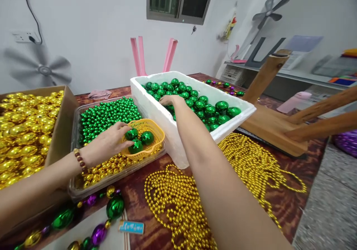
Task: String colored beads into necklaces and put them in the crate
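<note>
Cardboard box [57, 131] cut off at left; your left hand [113, 138], thumb and fingers parted, is at the green balls [147, 138] in the yellow basket [150, 150]. Your right hand [170, 100] is inside the foam box [150, 105]; fingertips hidden, grip cannot be told.

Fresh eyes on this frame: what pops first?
Probably the white foam box near the middle, loaded with shiny green balls, with the right hand in it. Next, the gold balls in the cardboard box at the left edge, and the gold bead strands heaped on the table, lower centre to right. Between the two boxes, the left hand is at a yellow basket showing three more.
</note>
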`<move>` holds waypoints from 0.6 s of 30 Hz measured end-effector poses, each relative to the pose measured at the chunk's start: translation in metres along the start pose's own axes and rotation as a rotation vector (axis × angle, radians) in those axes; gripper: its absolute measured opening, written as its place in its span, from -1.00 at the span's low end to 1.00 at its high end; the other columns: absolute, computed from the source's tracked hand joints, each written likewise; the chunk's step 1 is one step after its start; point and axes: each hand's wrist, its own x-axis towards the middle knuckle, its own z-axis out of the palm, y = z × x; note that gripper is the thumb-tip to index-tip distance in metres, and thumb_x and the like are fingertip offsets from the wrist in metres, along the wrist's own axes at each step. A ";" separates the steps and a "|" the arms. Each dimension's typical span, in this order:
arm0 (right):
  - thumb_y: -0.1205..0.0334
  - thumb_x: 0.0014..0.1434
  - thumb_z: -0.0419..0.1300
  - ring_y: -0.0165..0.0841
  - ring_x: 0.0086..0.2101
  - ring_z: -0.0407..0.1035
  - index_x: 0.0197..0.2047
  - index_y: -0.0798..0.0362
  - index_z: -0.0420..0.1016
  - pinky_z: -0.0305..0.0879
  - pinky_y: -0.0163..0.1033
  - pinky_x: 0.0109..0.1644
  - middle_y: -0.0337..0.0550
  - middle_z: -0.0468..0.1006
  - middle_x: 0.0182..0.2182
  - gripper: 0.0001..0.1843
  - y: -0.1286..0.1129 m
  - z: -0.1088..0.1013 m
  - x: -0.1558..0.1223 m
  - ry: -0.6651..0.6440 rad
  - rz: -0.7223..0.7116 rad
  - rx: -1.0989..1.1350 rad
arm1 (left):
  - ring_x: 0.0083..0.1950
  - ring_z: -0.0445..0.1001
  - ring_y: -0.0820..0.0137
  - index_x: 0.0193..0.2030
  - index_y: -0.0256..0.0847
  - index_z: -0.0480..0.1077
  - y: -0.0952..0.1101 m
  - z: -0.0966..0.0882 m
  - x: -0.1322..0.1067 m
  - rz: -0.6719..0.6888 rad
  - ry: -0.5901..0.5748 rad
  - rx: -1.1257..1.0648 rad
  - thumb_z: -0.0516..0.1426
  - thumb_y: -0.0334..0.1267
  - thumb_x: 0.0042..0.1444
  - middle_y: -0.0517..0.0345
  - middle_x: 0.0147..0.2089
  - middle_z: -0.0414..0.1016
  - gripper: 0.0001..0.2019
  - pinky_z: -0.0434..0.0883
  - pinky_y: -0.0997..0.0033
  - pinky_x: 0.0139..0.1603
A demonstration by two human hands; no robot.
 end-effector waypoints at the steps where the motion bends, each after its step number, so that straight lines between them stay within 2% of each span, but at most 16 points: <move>1: -0.10 0.02 0.37 -0.11 -0.01 0.47 0.06 0.09 0.59 0.40 -0.17 0.04 -0.02 0.60 0.02 -0.39 0.000 0.003 0.003 -0.019 0.021 0.010 | -0.02 0.46 0.20 0.24 -0.14 0.32 -0.006 0.000 -0.003 -0.016 -0.002 -0.005 0.02 0.13 0.25 -0.06 0.12 0.35 -0.46 0.41 0.05 0.14; 4: -0.15 -0.03 0.39 -0.06 -0.04 0.48 0.04 0.11 0.60 0.42 -0.13 0.01 0.01 0.59 0.03 -0.34 0.002 0.005 0.005 -0.050 0.086 0.041 | -0.02 0.45 0.19 0.24 -0.16 0.32 -0.024 0.002 -0.009 -0.075 -0.035 -0.052 0.02 0.21 0.22 -0.08 0.12 0.33 -0.39 0.40 0.02 0.17; 7: -0.21 -0.06 0.38 0.01 0.00 0.45 0.09 0.14 0.57 0.42 -0.07 0.01 0.08 0.54 0.09 -0.24 0.007 0.003 -0.001 -0.041 0.144 0.075 | -0.04 0.47 0.21 0.25 -0.18 0.33 -0.033 0.005 -0.013 -0.118 -0.070 -0.087 0.02 0.27 0.19 -0.12 0.19 0.28 -0.34 0.40 0.00 0.18; 13: -0.27 0.07 0.26 0.01 -0.02 0.43 0.17 0.23 0.45 0.46 -0.05 -0.11 0.20 0.46 0.13 -0.18 0.023 0.000 -0.022 0.067 0.196 0.175 | -0.06 0.50 0.21 0.24 -0.18 0.36 -0.015 0.004 -0.025 -0.105 -0.087 -0.141 0.04 0.27 0.19 -0.17 0.28 0.24 -0.33 0.43 0.02 0.14; 16: -0.25 0.16 0.19 -0.06 -0.05 0.40 0.19 0.29 0.38 0.46 -0.11 -0.21 0.26 0.42 0.12 -0.20 0.024 -0.010 -0.036 0.178 0.177 0.318 | 0.04 0.49 0.19 0.19 -0.17 0.41 -0.006 0.004 -0.030 -0.010 -0.076 -0.146 0.05 0.20 0.24 -0.17 0.27 0.28 -0.43 0.41 0.05 0.18; 18: -0.20 0.23 0.14 -0.18 -0.09 0.38 0.12 0.28 0.41 0.42 -0.19 -0.22 0.21 0.45 0.04 -0.31 0.015 -0.021 -0.051 0.278 0.084 0.504 | 0.10 0.47 0.19 0.06 -0.18 0.49 -0.004 0.006 -0.031 0.076 -0.061 -0.143 0.03 0.12 0.29 -0.13 0.20 0.37 -0.53 0.40 0.09 0.20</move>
